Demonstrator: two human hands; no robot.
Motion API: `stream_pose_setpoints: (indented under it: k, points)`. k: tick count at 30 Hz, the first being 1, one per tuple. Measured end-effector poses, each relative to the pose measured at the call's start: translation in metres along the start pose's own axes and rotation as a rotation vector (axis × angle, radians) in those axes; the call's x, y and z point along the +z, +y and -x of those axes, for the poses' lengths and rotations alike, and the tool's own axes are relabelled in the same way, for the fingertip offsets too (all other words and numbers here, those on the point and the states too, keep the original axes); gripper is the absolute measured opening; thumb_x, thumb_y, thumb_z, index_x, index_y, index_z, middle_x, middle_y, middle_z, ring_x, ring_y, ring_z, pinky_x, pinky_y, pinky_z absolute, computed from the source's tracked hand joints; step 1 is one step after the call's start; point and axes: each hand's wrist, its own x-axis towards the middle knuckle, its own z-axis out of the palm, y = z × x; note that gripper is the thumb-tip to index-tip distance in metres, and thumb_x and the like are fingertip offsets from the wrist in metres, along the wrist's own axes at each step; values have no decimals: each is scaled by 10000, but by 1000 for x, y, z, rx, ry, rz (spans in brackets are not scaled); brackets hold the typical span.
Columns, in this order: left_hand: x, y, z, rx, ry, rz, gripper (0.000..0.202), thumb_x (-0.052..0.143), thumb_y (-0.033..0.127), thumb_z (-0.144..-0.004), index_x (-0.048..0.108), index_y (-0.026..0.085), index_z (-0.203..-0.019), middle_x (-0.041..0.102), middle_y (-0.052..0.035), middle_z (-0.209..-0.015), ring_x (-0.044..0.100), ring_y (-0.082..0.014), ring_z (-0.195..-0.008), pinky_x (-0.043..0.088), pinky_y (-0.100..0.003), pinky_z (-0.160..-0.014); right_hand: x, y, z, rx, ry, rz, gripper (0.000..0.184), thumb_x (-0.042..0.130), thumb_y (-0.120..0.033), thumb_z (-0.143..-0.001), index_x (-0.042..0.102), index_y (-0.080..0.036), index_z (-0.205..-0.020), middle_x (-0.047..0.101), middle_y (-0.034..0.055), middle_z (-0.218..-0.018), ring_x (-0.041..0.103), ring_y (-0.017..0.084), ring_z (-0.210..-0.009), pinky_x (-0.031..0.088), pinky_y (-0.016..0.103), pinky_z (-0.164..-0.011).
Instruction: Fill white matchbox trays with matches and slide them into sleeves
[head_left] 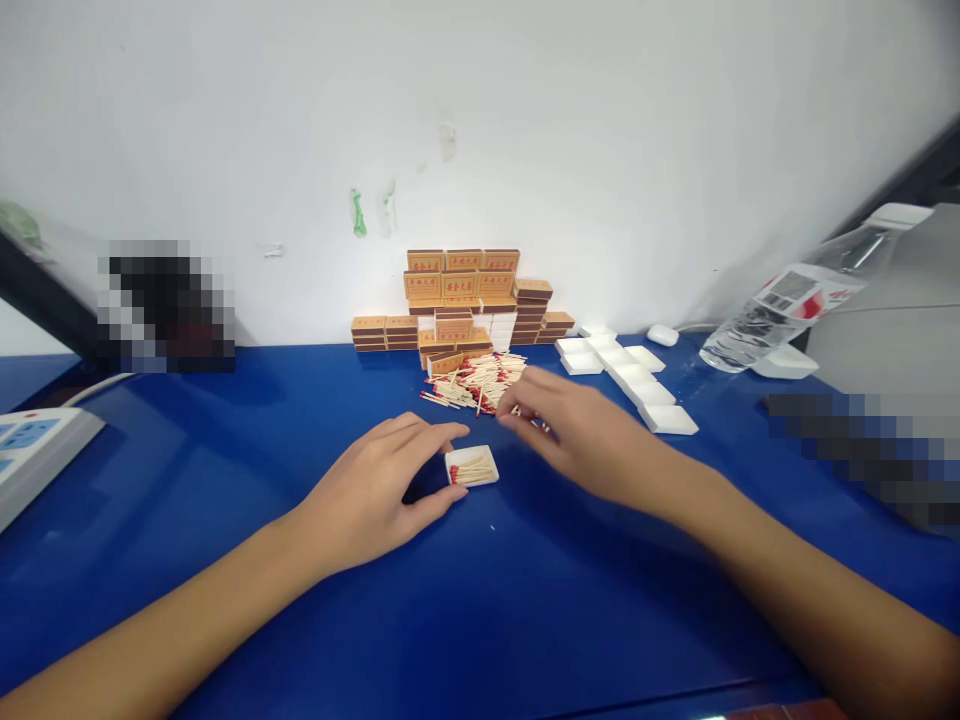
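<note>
A small white matchbox tray [491, 477] lies on the blue table, with several red-tipped matches [472, 468] inside it. My left hand [382, 490] is at its left end, thumb by the near edge and a finger at the far edge, steadying it, with the index finger raised. Just beyond is a loose heap of red-tipped matches [484, 378]. At the heap's near right side my right hand [574, 430] has its fingers pinched together; match ends show beneath them, partly hidden by the fingers.
Stacked matchboxes [459, 285] stand against the wall behind the heap. White empty trays [634, 380] lie in rows to the right. A tilted clear plastic bottle [795, 300] and a white rounded case [662, 335] are farther right. A power strip [45, 455] sits at the left edge.
</note>
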Motion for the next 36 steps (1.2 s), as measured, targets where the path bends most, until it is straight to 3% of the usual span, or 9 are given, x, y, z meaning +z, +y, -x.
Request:
stream_pose_setpoints:
  k: [2,6,15,27,31,36]
  points:
    - [0,0,1,5,-1,1,425,691,324,-1000,580,201,-1391,735,-88,-1181,681,-255,-1073,568,-450,-964,-7,19,0,5,19,48,126,514,-205,-1059,636,-200,-1027,605,64,-1031,597,187,-826,455,324,-737]
    - [0,0,1,23,-6,11,427,692,315,-1002,572,207,-1397,735,-89,-1207,678,-251,-1085,568,-447,-968,-9,42,-1,-1,-71,47,153,523,-183,-1041,672,-211,-1063,584,57,-1026,595,181,-825,465,322,-753]
    - [-1,2,-1,21,-13,-3,401,682,321,-1009,584,202,-1379,737,-92,-1194,680,-253,-1074,567,-443,-959,6,47,-3,-12,-92,110,125,504,-162,-1037,622,-194,-1064,551,68,-1046,565,184,-809,440,312,-728]
    - [-2,1,-1,14,-16,-12,405,684,316,-1007,582,198,-1381,740,-82,-1187,666,-245,-1055,563,-450,-960,9,50,-6,18,-129,106,175,394,-207,-1085,545,-190,-998,562,92,-1048,555,190,-786,451,331,-727]
    - [-2,0,-1,7,-21,-14,426,685,327,-1006,574,199,-1396,738,-82,-1168,667,-250,-1048,560,-441,-953,2,38,-4,31,-87,45,174,385,-243,-1094,525,-200,-1000,563,90,-1054,561,201,-822,454,342,-735]
    - [0,-1,1,0,-5,8,490,692,328,-999,532,201,-1444,736,-76,-1167,670,-255,-1066,558,-440,-963,0,-7,1,15,-92,-144,144,454,-270,-1103,557,-205,-1026,600,65,-1065,602,186,-883,473,320,-765]
